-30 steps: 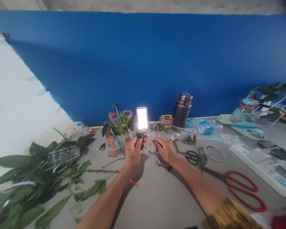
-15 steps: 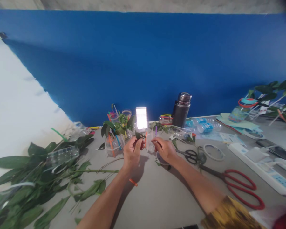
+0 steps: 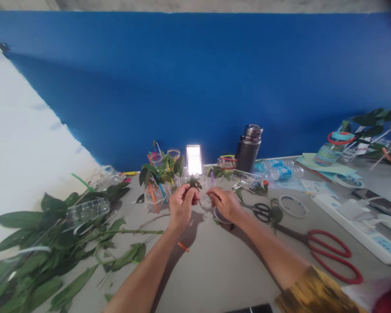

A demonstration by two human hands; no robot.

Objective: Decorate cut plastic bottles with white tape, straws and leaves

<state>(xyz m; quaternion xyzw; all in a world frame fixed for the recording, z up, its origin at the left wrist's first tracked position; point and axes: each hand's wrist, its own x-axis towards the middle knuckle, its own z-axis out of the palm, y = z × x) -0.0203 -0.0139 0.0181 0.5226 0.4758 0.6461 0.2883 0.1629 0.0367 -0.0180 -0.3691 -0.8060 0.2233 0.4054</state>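
My left hand is closed in a pinch on a small green leaf, which rises above the fingertips. To its right my right hand has its thumb and fingers pinched together; whatever lies between them is too small to make out. Between the two hands stands a clear plastic piece, partly hidden, with a purple straw upright at its back. Left of the hands, a clear container with orange and blue straws holds leafy sprigs. Partly under my right hand lies a roll of tape.
Cut branches cover the left side. A dark thermos stands by the wall near a lit screen. Red-handled scissors, black scissors, plastic bottles and a power strip lie at right.
The leaf in my left hand has tilted and shifted slightly to the right. My right hand keeps its pinch in nearly the same place. The camera view has shifted a little.
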